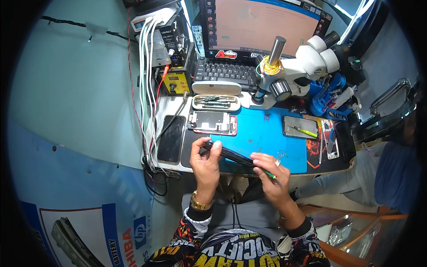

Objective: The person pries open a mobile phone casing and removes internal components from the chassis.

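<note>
My left hand point(206, 167) is closed on the upper left end of a dark phone point(231, 155), thumb on one side and fingers on the other. The phone is tilted edge-on above the front of the blue mat point(280, 153). At its lower right end, my right hand point(273, 180) pinches a thin tool with a green end point(271, 175); the rest of that tool is hidden. The right fingertips also rest at the phone's edge. An opened phone with a red frame point(213, 123) lies behind my left hand, its inner parts showing.
A black phone point(171, 139) lies at the left beside white cables point(144, 98). Behind stand a tool case point(216, 103), a keyboard point(224, 71) and a microscope point(307, 62). To the right lie a phone part with a yellow-green tool point(304, 130); a person's leg point(329, 184) is nearby.
</note>
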